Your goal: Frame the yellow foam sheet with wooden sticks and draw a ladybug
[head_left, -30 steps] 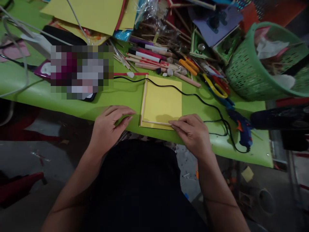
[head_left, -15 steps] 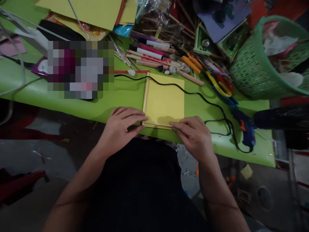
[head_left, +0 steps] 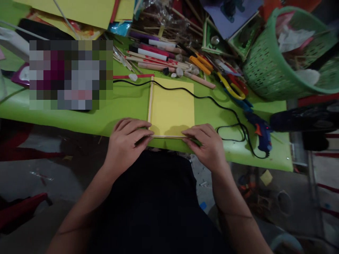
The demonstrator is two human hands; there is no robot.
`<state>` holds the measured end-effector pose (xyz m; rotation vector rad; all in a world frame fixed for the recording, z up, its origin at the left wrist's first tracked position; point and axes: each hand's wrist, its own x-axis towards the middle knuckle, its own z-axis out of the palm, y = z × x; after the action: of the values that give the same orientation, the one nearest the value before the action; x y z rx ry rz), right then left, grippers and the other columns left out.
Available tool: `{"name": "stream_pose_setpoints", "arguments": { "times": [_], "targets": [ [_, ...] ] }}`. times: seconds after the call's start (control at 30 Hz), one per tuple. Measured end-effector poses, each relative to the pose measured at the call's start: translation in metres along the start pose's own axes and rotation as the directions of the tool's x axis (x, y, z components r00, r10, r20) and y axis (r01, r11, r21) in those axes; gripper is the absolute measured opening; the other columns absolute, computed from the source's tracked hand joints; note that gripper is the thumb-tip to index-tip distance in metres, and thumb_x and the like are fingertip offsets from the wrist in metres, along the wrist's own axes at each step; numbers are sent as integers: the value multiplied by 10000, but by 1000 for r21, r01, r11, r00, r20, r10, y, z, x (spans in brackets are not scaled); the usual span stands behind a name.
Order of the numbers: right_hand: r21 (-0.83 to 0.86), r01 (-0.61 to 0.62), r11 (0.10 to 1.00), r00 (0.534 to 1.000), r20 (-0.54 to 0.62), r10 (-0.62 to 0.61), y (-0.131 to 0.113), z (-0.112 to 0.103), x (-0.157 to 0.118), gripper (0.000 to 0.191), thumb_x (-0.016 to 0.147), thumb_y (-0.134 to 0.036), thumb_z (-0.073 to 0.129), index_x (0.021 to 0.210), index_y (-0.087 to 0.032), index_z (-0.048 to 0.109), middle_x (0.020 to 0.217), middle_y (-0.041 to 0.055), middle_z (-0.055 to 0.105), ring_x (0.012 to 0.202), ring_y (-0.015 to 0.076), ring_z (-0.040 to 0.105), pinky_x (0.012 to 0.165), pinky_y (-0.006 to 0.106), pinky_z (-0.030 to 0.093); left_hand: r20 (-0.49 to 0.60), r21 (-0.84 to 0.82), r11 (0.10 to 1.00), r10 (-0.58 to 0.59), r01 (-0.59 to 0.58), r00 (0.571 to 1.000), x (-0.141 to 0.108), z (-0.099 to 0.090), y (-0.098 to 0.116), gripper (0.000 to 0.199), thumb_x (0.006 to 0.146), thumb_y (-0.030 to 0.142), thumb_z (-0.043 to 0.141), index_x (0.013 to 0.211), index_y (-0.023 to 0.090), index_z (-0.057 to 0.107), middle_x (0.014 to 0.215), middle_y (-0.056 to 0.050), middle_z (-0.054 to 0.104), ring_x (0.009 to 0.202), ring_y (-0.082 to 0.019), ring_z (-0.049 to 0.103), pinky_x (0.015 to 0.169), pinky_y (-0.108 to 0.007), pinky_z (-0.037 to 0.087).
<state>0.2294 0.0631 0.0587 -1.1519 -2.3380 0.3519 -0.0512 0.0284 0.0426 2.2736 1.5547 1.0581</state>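
A square yellow card [head_left: 172, 109] lies flat near the front edge of the table. One thin wooden stick [head_left: 150, 102] runs along its left edge. Along the near edge lies a second thin stick [head_left: 168, 137], held at both ends. My left hand [head_left: 129, 137] pinches its left end at the card's near left corner, fingers above and thumb below. At the right end, my right hand [head_left: 205, 143] grips the stick and card edge between fingertips and thumb. The stick's two tips are hidden by my fingers. A black cord [head_left: 182, 89] crosses the card's far part.
The green table [head_left: 127, 102] holds a glue gun [head_left: 261, 132] at the right, scissors with yellow handles [head_left: 233, 86], markers [head_left: 153, 53] and loose sticks at the back. A green basket [head_left: 261, 70] stands back right. A blurred-out patch [head_left: 71, 77] covers things at the left.
The near stick has shifted toward me, from just inside the card's near edge to right along it. Both hands keep hold of its ends. The whole view has swung slightly right.
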Motion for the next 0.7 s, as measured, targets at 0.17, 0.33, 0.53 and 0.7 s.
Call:
{"name": "stream_pose_setpoints", "arguments": {
  "times": [0.17, 0.33, 0.53, 0.7],
  "targets": [
    [17, -104, 994, 994, -24, 104, 7, -8, -11, 108, 1000, -281, 703, 1101, -284, 743, 1015, 46, 784, 984, 252, 701, 871, 424, 536, 38, -30, 999, -24, 26, 999, -2, -1, -3, 136, 975, 215, 723, 1061, 321, 737, 1157, -16, 791, 1067, -253, 735, 1021, -542, 567],
    [22, -169, 985, 983, -61, 170, 15, -15, -24, 108, 1004, -298, 699, 1101, -294, 746, 1022, 37, 779, 984, 243, 694, 870, 422, 539, 53, -28, 999, -37, 39, 998, -3, -1, -6, 158, 986, 236, 706, 1093, 349, 733, 1182, 12, 780, 1095, -250, 736, 1021, -554, 572],
    [32, -162, 986, 986, -30, 163, 16, -13, -21, 81, 1008, -258, 687, 1028, -269, 765, 976, 40, 772, 936, 224, 689, 843, 397, 523, 72, 2, 998, -56, 56, 996, -3, -2, -6, 116, 1020, 305, 651, 1083, 300, 748, 1203, 30, 770, 1110, -245, 729, 1002, -543, 569],
    [37, -121, 992, 991, -61, 123, 15, -11, -20, 85, 1023, -241, 675, 991, -259, 752, 942, 25, 763, 911, 205, 687, 831, 385, 513, 61, 13, 998, -67, 66, 996, 0, 0, -3, 78, 1004, 265, 686, 1028, 322, 734, 1163, 22, 783, 1087, -237, 733, 985, -521, 576]
  ]
}}
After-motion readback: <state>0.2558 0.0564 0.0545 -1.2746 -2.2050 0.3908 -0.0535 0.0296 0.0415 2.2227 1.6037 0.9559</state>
